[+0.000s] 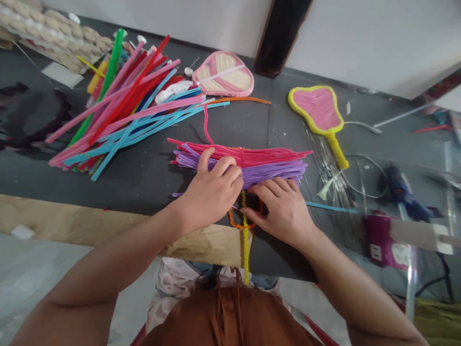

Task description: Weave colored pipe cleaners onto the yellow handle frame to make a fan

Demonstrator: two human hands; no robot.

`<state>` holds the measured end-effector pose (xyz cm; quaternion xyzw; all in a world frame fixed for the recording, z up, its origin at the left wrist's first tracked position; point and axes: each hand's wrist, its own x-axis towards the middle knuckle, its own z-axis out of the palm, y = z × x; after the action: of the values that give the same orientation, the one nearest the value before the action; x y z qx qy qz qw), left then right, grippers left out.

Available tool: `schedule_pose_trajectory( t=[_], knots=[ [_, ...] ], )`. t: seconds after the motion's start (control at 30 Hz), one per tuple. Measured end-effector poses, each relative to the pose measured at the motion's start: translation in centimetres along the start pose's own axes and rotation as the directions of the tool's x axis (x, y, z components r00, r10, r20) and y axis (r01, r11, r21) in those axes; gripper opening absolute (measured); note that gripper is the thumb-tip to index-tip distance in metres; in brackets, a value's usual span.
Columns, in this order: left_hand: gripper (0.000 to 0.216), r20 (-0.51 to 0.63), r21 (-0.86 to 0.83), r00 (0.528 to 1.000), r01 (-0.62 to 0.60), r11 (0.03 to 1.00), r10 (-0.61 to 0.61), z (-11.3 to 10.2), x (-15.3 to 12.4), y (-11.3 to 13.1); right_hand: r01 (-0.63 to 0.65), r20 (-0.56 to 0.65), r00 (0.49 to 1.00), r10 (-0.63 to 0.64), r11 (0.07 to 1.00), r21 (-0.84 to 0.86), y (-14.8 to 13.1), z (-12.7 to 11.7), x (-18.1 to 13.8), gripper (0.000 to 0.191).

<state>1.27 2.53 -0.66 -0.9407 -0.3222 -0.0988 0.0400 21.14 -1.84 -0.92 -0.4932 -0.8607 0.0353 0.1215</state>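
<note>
A row of pink-red pipe cleaners (266,154) lies side by side with purple pipe cleaners (273,170) across a frame of twisted orange pipe cleaner (237,225). A yellow pipe-cleaner stem (246,254) runs from the frame down past the table's near edge. My left hand (216,192) is curled over the left half of the purple strands, its fingertips pressing on them. At their lower edge on the right, my right hand (283,206) has its fingers bent against the purple strands, thumb beside the yellow stem. The hands partly hide the frame.
Loose coloured pipe cleaners (122,105) are heaped at the left. Behind lie a pink-and-cream paddle shape (225,74) and a yellow-edged pink one (320,110) with a handle. Thin wires (327,168), a blue tool (406,192) and a purple-and-white device (382,238) occupy the right.
</note>
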Motion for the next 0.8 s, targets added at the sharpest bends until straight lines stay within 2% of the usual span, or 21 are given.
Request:
schedule_pose_trajectory(
  t=[0.13, 0.27, 0.4, 0.47, 0.67, 0.8],
  knots=[
    [0.025, 0.026, -0.002, 0.999, 0.022, 1.000, -0.022, -0.6, -0.1, -0.7, -0.005, 0.001, 1.000, 0.005, 1.000, 0.003, 0.0, -0.1, 0.1, 0.029],
    [0.024, -0.041, 0.012, 0.989, 0.141, 0.990, -0.141, -1.8, -0.7, -2.9, -0.008, -0.008, 1.000, 0.008, 1.000, 0.013, 0.2, 0.0, 0.0, 0.031],
    [0.020, -0.160, 0.069, 0.927, 0.353, 0.933, -0.339, -3.0, -1.4, -5.1, -0.001, -0.030, 1.000, 0.002, 0.999, 0.048, 0.6, 0.4, 0.0, 0.020],
    [0.018, -0.170, 0.065, 0.908, 0.399, 0.915, -0.384, -3.3, -1.5, -5.6, 0.000, -0.046, 0.999, 0.003, 0.998, 0.062, 0.8, 0.7, 0.0, 0.018],
    [0.017, -0.207, -0.064, 0.907, 0.361, 0.930, -0.367, -4.0, -1.1, -4.1, -0.045, -0.078, 0.996, 0.048, 0.998, 0.044, 0.8, 1.1, 0.3, 0.019],
    [0.010, -0.136, -0.040, 0.973, 0.182, 0.983, -0.185, -3.2, -0.7, -2.7, -0.065, -0.091, 0.994, 0.068, 0.997, 0.030, 0.6, 1.1, 0.6, 0.020]
  ],
)
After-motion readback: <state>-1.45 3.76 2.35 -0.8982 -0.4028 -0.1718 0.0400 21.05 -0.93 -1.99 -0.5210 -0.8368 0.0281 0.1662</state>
